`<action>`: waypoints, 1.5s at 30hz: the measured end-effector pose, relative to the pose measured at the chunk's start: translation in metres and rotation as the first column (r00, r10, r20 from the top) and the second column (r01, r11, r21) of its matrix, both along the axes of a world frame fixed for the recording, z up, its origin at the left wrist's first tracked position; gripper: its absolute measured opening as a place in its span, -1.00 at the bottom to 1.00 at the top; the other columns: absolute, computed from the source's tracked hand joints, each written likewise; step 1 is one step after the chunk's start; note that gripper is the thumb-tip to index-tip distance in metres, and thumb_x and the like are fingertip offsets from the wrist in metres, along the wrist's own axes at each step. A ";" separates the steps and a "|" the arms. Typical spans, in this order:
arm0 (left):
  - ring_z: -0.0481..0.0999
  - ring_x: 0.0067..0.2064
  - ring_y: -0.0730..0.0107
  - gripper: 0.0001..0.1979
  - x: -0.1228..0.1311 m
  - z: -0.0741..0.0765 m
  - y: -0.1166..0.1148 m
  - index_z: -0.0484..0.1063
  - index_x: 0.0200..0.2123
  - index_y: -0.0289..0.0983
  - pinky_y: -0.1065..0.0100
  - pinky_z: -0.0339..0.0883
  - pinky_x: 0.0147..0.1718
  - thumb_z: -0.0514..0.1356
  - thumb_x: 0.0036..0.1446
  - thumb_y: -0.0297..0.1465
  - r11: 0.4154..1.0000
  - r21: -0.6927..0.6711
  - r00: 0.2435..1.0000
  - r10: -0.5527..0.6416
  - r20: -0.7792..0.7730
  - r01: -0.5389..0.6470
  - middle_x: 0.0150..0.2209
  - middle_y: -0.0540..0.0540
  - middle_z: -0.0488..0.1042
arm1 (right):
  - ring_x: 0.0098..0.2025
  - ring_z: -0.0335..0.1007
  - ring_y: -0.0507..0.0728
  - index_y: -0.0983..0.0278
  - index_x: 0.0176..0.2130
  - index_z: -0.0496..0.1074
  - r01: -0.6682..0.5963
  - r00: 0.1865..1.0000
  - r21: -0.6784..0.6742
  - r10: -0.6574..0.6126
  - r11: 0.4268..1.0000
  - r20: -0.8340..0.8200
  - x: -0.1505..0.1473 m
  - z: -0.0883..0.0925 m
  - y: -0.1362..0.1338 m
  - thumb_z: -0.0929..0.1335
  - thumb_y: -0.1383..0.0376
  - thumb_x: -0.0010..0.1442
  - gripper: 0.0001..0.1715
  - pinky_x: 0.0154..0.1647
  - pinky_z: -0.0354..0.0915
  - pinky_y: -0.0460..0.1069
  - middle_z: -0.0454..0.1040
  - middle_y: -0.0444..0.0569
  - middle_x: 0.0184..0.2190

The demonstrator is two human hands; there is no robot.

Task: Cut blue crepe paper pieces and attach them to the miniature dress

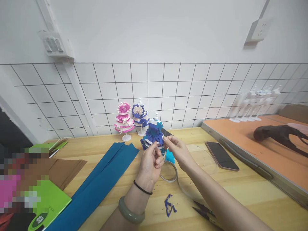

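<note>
the wall (156, 29) closes the far side, and the table (84, 141) runs up to it. on the right, the orange board (240, 134) shows a raised edge that limits sideways reach. the blue sheet (101, 179) slants across the left, its far end short of the dress. the right hand (179, 149) is narrow, thumb and finger pinching the dress's right edge; the left hand (154, 157) is narrow too, and looks to pinch the front of its hem. the phone (222, 155) lies right of the right hand, along the board. the dress (152, 131) is upright at the far middle, on a white form, with the pink dress (124, 118) just to its left and farther back. the step in hand seems to be settling the skirt's trim; the next move would call for a light, steady pinch. room to work seems best toward the phone, since the tape (176, 175) sits just near of the hands. the scissors (201, 206) lie beside the right forearm, blades pointing left; the scrap (169, 208) lies to their left.
</note>
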State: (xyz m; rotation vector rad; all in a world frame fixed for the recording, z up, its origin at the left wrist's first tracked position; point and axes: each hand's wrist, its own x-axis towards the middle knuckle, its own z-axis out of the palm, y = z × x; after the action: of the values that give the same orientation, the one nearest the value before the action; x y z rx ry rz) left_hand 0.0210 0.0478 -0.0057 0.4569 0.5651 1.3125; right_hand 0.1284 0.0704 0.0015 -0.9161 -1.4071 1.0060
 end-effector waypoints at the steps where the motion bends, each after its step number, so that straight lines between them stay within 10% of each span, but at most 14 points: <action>1: 0.06 -0.81 0.75 -0.86 0.000 0.000 0.000 0.23 -0.53 -0.31 0.61 -0.25 -0.84 0.12 -0.03 -0.37 1.000 -0.002 1.000 0.001 0.002 -0.001 -0.72 0.13 0.24 | -0.53 0.15 -0.01 0.28 -0.58 0.26 0.005 1.000 -0.001 -0.005 1.000 -0.001 0.000 0.000 -0.001 0.29 0.08 0.04 -0.65 -0.49 0.10 -0.12 0.22 -0.19 -0.62; 45: 0.05 -0.79 0.76 -0.82 0.001 0.000 -0.005 0.30 -0.54 -0.33 0.58 -0.32 -0.81 0.25 -0.19 -0.38 0.999 0.049 0.971 0.011 -0.238 0.001 -0.72 0.14 0.21 | -0.56 0.18 0.01 0.27 -0.60 0.28 0.137 0.990 0.020 -0.137 0.990 0.042 0.005 0.007 0.004 0.27 0.02 0.01 -0.60 -0.53 0.10 -0.10 0.26 -0.16 -0.64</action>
State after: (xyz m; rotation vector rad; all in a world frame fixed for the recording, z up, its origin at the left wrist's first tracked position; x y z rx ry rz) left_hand 0.0222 0.0427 -0.0059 0.6594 0.7355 1.2868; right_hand 0.1336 0.0745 0.0087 -1.0130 -1.3670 0.8744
